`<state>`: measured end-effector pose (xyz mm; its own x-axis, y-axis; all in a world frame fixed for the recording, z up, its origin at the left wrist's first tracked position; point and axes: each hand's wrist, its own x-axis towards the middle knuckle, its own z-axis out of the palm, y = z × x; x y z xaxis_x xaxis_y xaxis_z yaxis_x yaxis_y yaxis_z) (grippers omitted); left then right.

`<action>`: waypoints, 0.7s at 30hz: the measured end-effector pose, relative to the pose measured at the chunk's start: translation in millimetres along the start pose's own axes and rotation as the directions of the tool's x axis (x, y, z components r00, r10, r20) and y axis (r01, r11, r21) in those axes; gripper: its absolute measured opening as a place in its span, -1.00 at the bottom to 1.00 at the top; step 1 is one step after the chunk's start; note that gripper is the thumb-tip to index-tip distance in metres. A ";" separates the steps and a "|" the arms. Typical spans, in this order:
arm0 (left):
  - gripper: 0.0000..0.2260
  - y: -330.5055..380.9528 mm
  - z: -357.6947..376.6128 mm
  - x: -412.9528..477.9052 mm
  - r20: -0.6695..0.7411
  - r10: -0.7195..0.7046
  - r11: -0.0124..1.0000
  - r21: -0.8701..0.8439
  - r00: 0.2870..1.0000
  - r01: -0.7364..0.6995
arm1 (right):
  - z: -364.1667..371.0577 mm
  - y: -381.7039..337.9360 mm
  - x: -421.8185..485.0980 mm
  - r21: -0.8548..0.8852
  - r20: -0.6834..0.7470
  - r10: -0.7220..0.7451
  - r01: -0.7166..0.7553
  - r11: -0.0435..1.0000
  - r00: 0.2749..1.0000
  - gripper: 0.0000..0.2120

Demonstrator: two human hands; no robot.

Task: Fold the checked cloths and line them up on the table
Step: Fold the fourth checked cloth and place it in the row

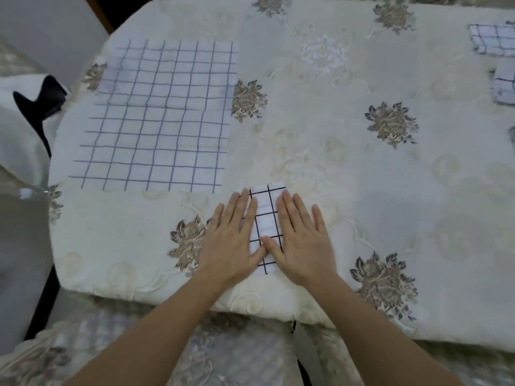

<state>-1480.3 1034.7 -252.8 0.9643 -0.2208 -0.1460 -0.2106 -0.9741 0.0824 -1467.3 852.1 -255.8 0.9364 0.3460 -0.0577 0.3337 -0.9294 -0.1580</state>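
Presses straight, slightly spread fingers [242, 208] of left hand [231, 240] and right hand [302, 240] flat onto folded checked cloth [266, 215], thumbs touching, by near table edge. Finds unfolded checked cloth [158, 115] spread at far left, two more folded cloths [493, 40] [504, 84] at far right, all on flowered tablecloth [362, 176].

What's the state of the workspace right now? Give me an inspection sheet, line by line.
Surface: table under a floral cover.
Job's things: small cloth folded, near the front edge; big cloth spread flat, far left; two folded cloths at the right edge.
Clutter: nothing seen.
Hands: left hand and right hand flat, pressing the small cloth.
Cables: nothing seen.
Surroundings: black-and-white fabric left of the table; quilted seat in front.
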 end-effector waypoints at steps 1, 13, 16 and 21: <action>-0.25 -0.8 -0.1 -0.1 0.011 -0.011 1.000 0.005 1.000 0.011 | -0.2 0.1 0.5 0.005 0.009 0.010 -0.010 1.000 1.000 -0.23; -0.21 0.0 -13.0 2.2 0.101 -0.003 1.000 -0.009 0.995 0.004 | -17.1 2.0 5.2 0.080 0.182 0.009 -0.024 0.997 0.983 -0.21; -0.26 -2.1 -23.5 -7.6 0.064 -0.087 0.984 -0.153 0.994 0.096 | -37.1 5.4 9.7 0.230 0.143 0.087 -0.119 0.966 0.986 -0.30; -0.46 9.9 -25.6 -39.7 -0.071 -0.131 0.975 -0.188 0.989 0.116 | -51.2 -0.1 10.2 0.443 0.138 0.453 -0.463 0.767 0.881 -0.65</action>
<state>-1516.6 1035.0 -220.9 0.9926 -0.0870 -0.0852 -0.0634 -0.9665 0.2485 -1452.3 849.1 -205.9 0.9611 -0.0980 -0.2581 -0.2259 -0.8164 -0.5314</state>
